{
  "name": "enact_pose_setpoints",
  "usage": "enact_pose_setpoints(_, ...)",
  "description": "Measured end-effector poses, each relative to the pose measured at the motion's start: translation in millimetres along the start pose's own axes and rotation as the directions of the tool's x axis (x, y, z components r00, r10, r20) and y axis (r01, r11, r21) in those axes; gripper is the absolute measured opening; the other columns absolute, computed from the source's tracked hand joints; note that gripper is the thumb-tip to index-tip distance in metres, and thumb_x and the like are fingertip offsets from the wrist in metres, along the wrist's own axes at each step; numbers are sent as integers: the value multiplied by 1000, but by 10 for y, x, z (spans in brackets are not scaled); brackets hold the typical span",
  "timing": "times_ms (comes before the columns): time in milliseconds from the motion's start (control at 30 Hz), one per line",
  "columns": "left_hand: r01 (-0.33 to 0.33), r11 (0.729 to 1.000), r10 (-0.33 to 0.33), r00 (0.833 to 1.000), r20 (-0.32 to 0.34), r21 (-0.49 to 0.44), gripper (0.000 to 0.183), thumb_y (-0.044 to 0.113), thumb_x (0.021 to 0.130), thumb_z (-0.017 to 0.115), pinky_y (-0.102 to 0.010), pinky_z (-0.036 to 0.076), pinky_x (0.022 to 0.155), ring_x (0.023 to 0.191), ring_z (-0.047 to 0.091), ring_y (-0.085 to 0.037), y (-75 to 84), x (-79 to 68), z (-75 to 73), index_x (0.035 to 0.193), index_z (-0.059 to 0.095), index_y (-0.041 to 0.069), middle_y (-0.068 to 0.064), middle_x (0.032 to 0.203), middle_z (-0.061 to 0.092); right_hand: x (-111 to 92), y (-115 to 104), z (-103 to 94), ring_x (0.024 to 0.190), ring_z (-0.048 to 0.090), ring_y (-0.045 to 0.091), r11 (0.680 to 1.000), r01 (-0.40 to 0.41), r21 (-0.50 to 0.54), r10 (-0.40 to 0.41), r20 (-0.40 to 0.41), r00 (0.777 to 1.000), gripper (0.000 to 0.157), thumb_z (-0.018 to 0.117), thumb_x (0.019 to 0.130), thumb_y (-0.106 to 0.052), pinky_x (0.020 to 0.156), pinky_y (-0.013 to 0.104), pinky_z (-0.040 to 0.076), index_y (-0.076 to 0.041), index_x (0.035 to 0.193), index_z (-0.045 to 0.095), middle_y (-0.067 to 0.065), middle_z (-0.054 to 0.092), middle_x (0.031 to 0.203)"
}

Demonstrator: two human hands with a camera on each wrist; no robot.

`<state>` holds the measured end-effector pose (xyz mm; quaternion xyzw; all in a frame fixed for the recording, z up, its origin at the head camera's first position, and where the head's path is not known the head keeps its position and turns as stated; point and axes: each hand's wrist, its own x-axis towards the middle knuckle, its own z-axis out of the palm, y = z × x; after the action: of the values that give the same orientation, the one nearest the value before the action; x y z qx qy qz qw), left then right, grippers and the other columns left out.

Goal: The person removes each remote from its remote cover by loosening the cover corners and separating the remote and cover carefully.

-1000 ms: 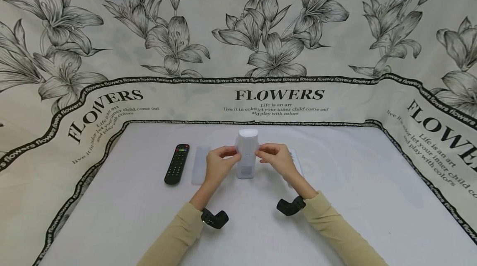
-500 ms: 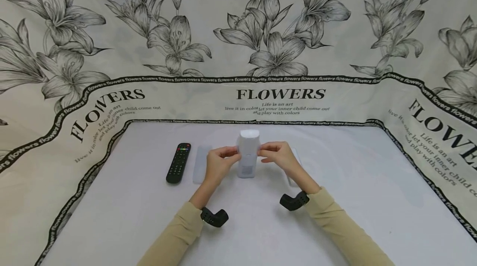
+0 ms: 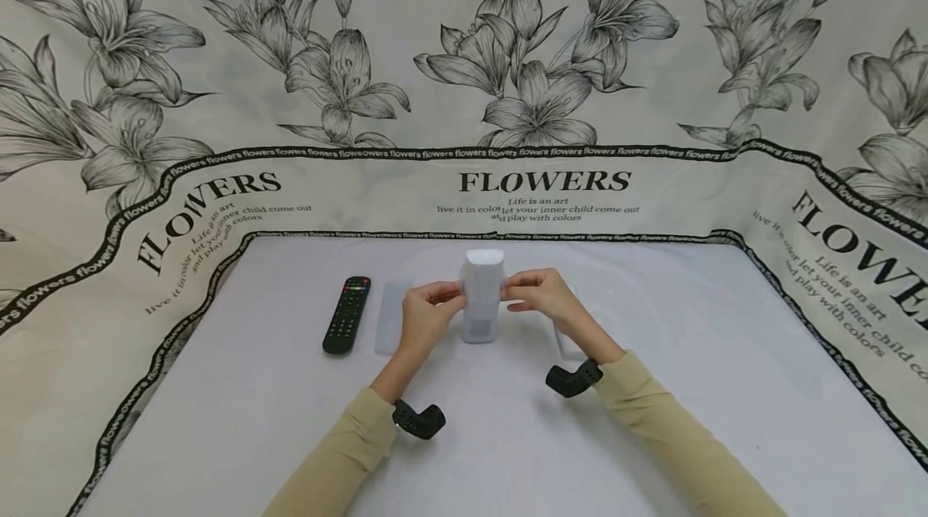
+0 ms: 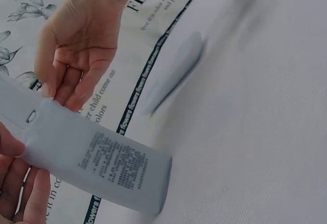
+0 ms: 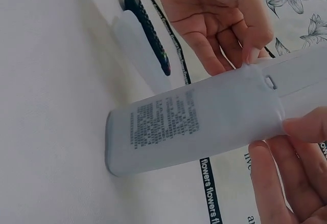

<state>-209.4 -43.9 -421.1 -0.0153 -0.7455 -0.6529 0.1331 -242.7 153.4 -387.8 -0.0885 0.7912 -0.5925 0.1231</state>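
Observation:
A white remote control (image 3: pixel 482 271), its back toward me, is held upright above the table. A translucent sleeve (image 5: pixel 158 127) covers its lower part, with printed text showing through; the upper part is bare. My left hand (image 3: pixel 428 324) pinches the sleeve's rim on the left side, thumb nearest me. On the opposite side my right hand (image 3: pixel 547 299) pinches the same rim. Both wrist views show thumbs and fingers at that rim, beside a small slot in the remote's back. The remote's button side is hidden.
A black remote control (image 3: pixel 346 316) lies at the left. Beside it a flat translucent sleeve (image 3: pixel 389 320) is partly behind my left hand. Another pale, flat object (image 4: pixel 176 73) lies under my right forearm, mostly covered. Printed cloth (image 3: pixel 544 203) rises behind the white table (image 3: pixel 500 436).
My right hand and forearm have shifted slightly up and away from me. The left hand and the white remote stay almost where they were, both still joined at the sleeve.

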Motion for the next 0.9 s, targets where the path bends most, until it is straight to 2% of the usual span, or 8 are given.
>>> enact_pose_setpoints(33,4,1000,-4,1000,-15,-6,13,1,78,73,-18,47,63,85,69,-24,-61,23,26,91,74,-2,-18,92,74,0,-3,0,91,69,14,1000,-4,-6,4,-2,1000,26,66,86,-10,82,36,57,9,105,67,10,72,103)
enact_pose_setpoints(267,-12,1000,11,996,-90,-11,11,0,75,70,-18,48,62,75,67,-15,-56,-2,88,85,75,-1,-17,85,74,7,-49,-7,89,69,15,998,2,-65,-2,0,1000,25,64,87,-7,79,35,58,11,104,66,14,72,102)
enact_pose_setpoints(433,0,1000,-1,995,-99,-13,10,0,75,70,-17,50,63,75,68,-16,-57,-8,90,84,75,-2,-17,85,74,32,-51,-10,87,69,13,997,4,-83,-3,13,1000,24,64,87,-7,78,34,58,11,102,67,13,73,99)
enact_pose_setpoints(667,8,1000,-11,995,-99,-29,10,0,75,70,-16,48,61,73,66,-11,-84,-41,88,83,74,-3,-17,84,74,9,-67,10,85,68,13,996,-43,-84,43,0,999,21,67,86,-8,77,35,58,8,99,69,8,74,95)
enact_pose_setpoints(900,-16,999,11,991,-137,-38,9,1,74,71,-16,48,58,72,66,-9,-89,-76,99,81,74,-2,-17,82,74,-25,-106,33,82,66,11,993,-75,-90,73,-25,997,16,71,82,-7,79,37,58,4,93,71,6,73,92)
